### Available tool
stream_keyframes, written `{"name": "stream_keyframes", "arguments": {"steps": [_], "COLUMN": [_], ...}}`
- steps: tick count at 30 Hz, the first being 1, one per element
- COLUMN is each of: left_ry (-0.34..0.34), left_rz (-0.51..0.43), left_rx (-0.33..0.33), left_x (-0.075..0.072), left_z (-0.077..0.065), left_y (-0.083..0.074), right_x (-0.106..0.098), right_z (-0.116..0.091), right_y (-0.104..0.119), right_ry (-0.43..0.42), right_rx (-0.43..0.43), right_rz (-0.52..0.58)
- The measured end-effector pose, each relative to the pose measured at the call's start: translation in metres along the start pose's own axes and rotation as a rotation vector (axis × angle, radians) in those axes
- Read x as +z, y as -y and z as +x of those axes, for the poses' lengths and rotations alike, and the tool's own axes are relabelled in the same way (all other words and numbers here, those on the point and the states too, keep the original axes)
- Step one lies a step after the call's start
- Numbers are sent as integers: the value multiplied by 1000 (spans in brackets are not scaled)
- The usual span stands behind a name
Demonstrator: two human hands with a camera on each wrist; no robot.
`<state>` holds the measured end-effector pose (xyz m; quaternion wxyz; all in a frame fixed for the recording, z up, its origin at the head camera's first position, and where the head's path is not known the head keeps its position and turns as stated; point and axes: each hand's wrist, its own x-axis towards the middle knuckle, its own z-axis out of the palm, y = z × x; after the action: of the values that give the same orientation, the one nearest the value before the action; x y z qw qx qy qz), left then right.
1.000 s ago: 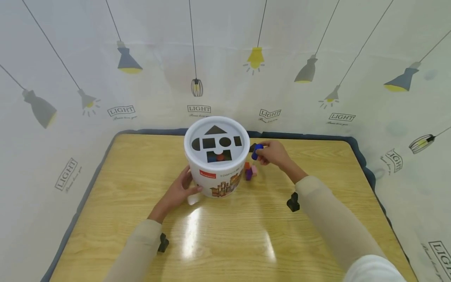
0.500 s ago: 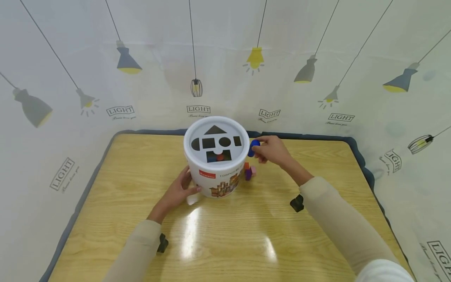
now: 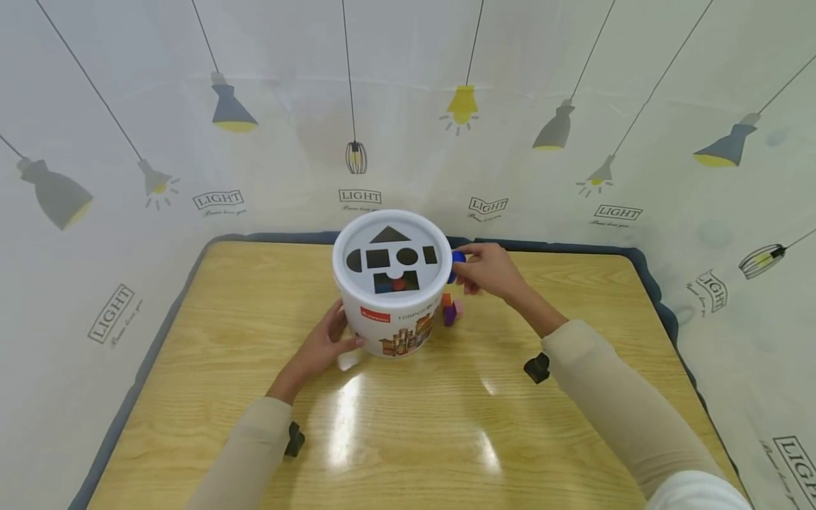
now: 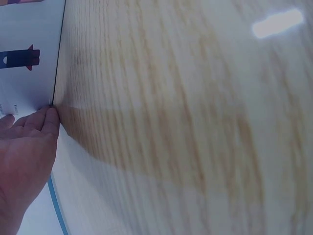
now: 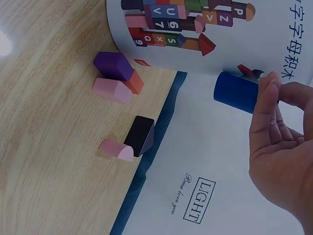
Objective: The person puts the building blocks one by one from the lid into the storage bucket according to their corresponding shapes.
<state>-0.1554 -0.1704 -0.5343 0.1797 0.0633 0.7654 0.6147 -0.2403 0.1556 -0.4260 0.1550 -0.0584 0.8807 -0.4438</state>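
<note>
A white bucket (image 3: pixel 366 329) with a shape-cutout lid (image 3: pixel 387 287) stands on the table; through one cutout some red and blue show. My left hand (image 3: pixel 319 346) lies against its lower left side, thumb toward the front. In the left wrist view, the fingers (image 4: pixel 51 122) extend along the bucket's base. With thumb and fingertips, my right hand (image 5: pixel 283 142) pinches the end of a blue cylinder block (image 5: pixel 235 93), which is held in the air beside the bucket's right side, just below lid height. The head view shows only part of this block, between hand and rim.
Right of the bucket on the wooden table (image 3: pixel 510 425) lie a purple block (image 5: pixel 112 65), an orange block (image 5: pixel 134 82) and a pink block (image 5: pixel 111 90). Farther back are a black triangular block (image 5: pixel 140 134) and a pink half-round block (image 5: pixel 116 149). A printed wall covering (image 3: pixel 408 106) rises behind.
My right hand has moved left and slightly away from me with the blue cylinder block, bringing it up close to the bucket's rim. My left hand and the bucket have stayed in place.
</note>
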Motion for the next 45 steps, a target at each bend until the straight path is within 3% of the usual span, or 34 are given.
{"name": "stream_keyframes", "arguments": {"steps": [12, 27, 36, 45], "left_ry": [0, -2, -26, -33], "left_rz": [-9, 4, 33, 46], "left_rx": [6, -12, -11, 3], "left_x": [2, 2, 1, 1], "left_z": [0, 0, 11, 13], "left_y": [0, 0, 26, 32], "right_x": [0, -2, -4, -6], "right_z": [-5, -6, -7, -8], "right_y": [5, 7, 7, 9], "right_ry": [-17, -15, -19, -13], "right_rx": [-48, -38, -39, -41], "right_rz": [25, 54, 73, 92]}}
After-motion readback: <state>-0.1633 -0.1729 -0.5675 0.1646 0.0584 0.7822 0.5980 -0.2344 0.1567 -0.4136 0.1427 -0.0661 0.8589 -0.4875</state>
